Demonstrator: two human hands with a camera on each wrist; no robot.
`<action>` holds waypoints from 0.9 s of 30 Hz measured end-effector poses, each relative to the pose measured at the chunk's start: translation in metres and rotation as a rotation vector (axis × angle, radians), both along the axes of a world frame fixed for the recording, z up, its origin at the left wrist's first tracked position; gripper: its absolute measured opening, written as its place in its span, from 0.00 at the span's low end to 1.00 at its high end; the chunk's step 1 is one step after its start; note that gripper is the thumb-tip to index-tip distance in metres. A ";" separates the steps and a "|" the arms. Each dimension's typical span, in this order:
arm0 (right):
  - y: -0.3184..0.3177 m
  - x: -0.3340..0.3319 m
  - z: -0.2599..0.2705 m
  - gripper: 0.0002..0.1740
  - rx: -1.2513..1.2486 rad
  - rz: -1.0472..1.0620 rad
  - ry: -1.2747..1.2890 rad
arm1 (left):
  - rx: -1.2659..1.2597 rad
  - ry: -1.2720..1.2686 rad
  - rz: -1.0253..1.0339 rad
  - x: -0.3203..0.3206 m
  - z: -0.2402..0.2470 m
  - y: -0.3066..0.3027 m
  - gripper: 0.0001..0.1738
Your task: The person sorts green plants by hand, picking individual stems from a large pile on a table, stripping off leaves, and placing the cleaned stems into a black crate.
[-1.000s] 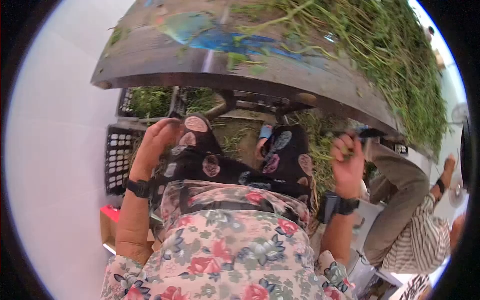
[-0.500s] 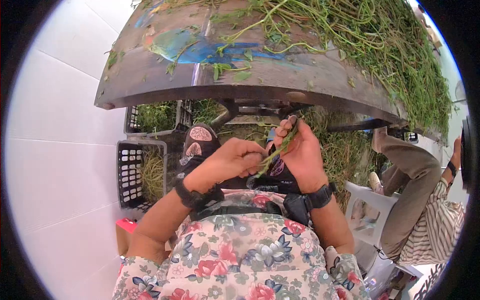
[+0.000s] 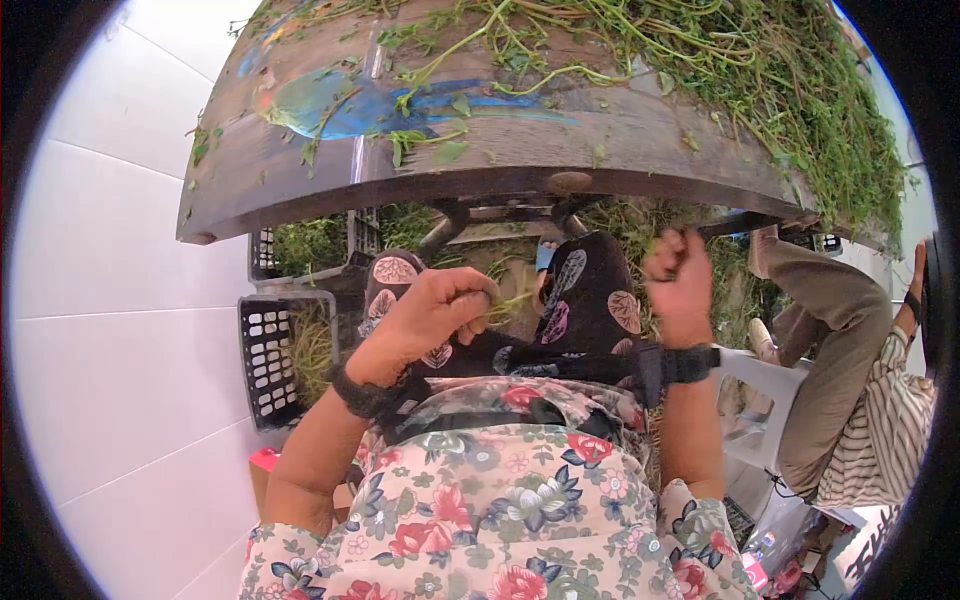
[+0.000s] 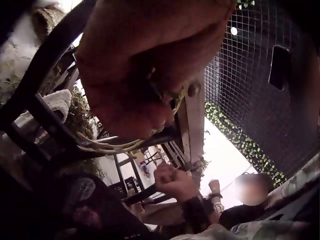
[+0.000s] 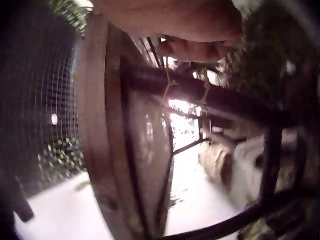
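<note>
While the wooden counter (image 3: 480, 185) spans the top of the head view, a broad heap of leafy greens (image 3: 780, 120) covers its right side and hangs over the edge. Below, the person's dark patterned trousers (image 3: 590, 285) show under the near edge, and a black crate (image 3: 300, 299) stands to the left of the legs with pale stalks inside.

The left forearm slants inward, so the left hand (image 3: 440, 305) hangs over the lap, back upward, its fingers bent toward the right. Its grip is drawn in, fingers and thumb pinching a few short green stems (image 3: 512, 305). The right forearm points straight away from the body; the right hand (image 3: 683, 285) is raised just outside the right knee, well apart from the left, its fingers blurred. That grip is curled in too, and in the right wrist view thin stems (image 5: 167, 87) dangle from it, their long axis roughly upright there.

In the head view the left hand's stems stick out past the fingertips, pointing rightward and slightly away from the body, their long axis lying mostly across the lap.
</note>
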State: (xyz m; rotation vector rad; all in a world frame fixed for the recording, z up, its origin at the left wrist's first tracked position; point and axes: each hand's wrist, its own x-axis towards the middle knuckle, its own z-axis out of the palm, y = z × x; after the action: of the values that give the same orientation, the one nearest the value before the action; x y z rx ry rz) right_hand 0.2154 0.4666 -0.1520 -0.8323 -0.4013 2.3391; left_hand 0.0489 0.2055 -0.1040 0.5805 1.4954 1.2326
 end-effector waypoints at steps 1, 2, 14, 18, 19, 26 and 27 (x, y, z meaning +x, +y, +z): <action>0.013 0.010 0.000 0.08 0.117 -0.098 -0.226 | 0.008 0.006 0.006 -0.002 -0.001 -0.002 0.09; 0.029 0.028 -0.011 0.07 0.301 -0.067 -0.334 | 0.017 0.011 0.011 -0.004 -0.003 -0.004 0.09; -0.025 0.036 0.028 0.30 1.402 0.688 -0.968 | 0.121 -0.124 0.046 -0.006 -0.004 -0.002 0.11; -0.082 -0.021 0.056 0.31 1.803 0.775 -0.309 | 0.140 -0.155 0.026 0.000 0.005 0.007 0.10; -0.092 -0.026 0.045 0.23 1.852 0.692 -0.174 | 0.144 -0.143 0.042 -0.001 0.004 0.005 0.10; -0.084 -0.016 0.037 0.12 1.227 0.916 -0.554 | 0.059 0.127 0.197 -0.023 0.005 -0.017 0.13; -0.082 -0.013 0.032 0.12 1.199 0.880 -0.591 | 0.034 0.216 0.183 -0.024 0.005 -0.017 0.13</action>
State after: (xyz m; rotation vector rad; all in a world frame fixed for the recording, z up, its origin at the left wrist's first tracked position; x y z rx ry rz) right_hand 0.2020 0.3847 -0.1201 -0.7198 -2.4819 1.8062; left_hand 0.0245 0.1882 -0.0988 0.6264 1.7425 1.3715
